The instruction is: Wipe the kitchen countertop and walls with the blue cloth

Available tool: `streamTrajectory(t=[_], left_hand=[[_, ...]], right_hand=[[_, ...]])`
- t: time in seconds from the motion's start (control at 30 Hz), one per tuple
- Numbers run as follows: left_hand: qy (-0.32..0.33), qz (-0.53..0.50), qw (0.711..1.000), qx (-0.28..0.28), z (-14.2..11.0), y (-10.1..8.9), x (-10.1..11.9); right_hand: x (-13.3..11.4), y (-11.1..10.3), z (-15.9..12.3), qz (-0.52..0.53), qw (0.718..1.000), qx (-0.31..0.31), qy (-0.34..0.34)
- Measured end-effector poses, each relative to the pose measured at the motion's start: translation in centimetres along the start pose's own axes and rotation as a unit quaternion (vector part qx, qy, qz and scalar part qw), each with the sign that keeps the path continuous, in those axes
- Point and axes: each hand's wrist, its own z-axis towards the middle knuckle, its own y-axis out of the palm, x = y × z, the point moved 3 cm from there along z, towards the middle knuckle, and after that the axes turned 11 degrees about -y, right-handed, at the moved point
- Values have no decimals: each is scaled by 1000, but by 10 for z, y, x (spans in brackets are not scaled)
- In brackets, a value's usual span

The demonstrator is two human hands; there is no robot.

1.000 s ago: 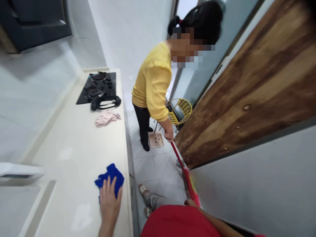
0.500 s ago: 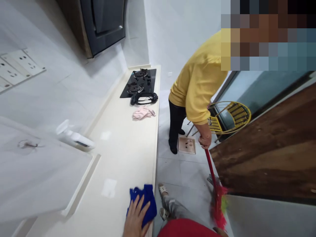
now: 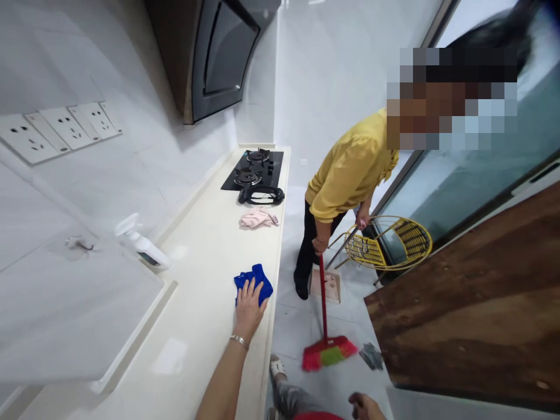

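Observation:
My left hand [image 3: 249, 303] lies on a crumpled blue cloth [image 3: 254, 281] on the pale countertop [image 3: 196, 326], fingers spread over it and pressing it down. A bracelet circles that wrist. Low in the view, my right hand [image 3: 366, 406] hangs above the floor beside my body, fingers loosely bent and apart, with nothing seen in it. Farther along the counter lie a pink cloth [image 3: 258, 218] and a black headset-like object [image 3: 261, 195].
A person in yellow [image 3: 345, 169] holds a red broom [image 3: 328, 350] and a long-handled dustpan [image 3: 332, 286]. Beyond the headset-like object is a gas hob [image 3: 258, 169]. A white spray bottle [image 3: 142, 242] stands by the wall. A yellow chair [image 3: 385, 242] and brown board [image 3: 472, 297] are at right.
My left hand and the blue cloth have moved forward along the counter. My right hand shows more clearly. The other person has swung the broom left, and the view has shifted.

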Motion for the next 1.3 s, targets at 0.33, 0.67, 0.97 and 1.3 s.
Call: streamTrajectory(t=[0.33,0.67,0.97,1.3], left_hand=[[-4,0,994,113,-79,-29,-76],[-371,127,900,189,-218,-55,-168],[-397,171,871,235,-229,-58,-151],[-429,167,865,199,-244,-41,-167]], right_hand=[[-194,24,88,-29,891,100,-441],[-335,65,124,-240,812,29,-531],[-334,72,192,-302,799,-29,-519],[-447,127,303,-333,825,1,-457]])
